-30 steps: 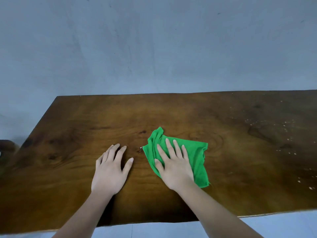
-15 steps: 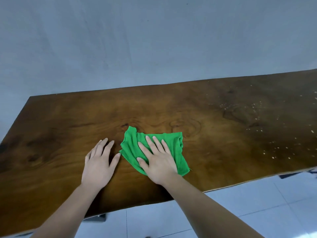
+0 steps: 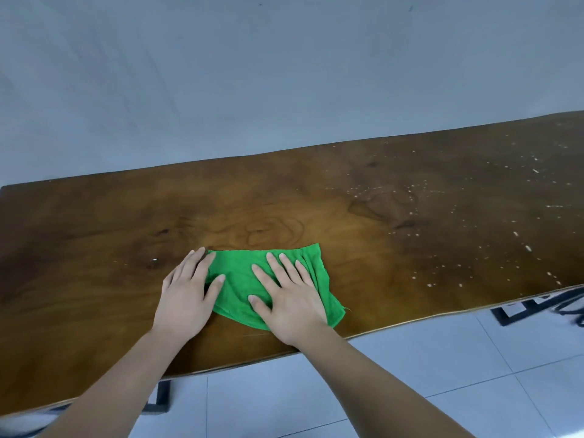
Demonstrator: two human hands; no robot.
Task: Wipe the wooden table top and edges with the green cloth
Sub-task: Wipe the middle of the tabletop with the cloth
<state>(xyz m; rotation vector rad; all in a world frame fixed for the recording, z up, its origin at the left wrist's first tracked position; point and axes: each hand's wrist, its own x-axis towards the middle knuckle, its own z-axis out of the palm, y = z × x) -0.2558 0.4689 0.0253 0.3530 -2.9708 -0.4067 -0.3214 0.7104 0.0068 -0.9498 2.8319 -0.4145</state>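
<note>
- The right hand (image 3: 289, 300) forms no closed grip: its fingers are straight and spread, and the palm presses flat on the crumpled bright green cloth (image 3: 235, 279).
- The left hand (image 3: 186, 295) also lies flat with its grip apart and holding nothing. Its fingers are straight and close together on the dark brown wooden tabletop (image 3: 94, 248), and the thumb and forefinger touch the cloth's left edge.
- The cloth lies on the tabletop near the front edge, under the right hand and just beside the left.
- Both bare forearms come up from the bottom of the view, cross the front edge and angle inward toward the cloth; the elbows are cut off.
- The right hand covers part of the cloth.
- Scattered pale specks (image 3: 528, 248) dot the right part of the tabletop, well apart from the cloth and too small to identify.
- The tabletop runs out of view at both sides. Below its front edge are the pale tiled floor (image 3: 410, 374), a dark table leg (image 3: 162, 395) and a black frame (image 3: 521, 311), partly hidden and hard to make out.
</note>
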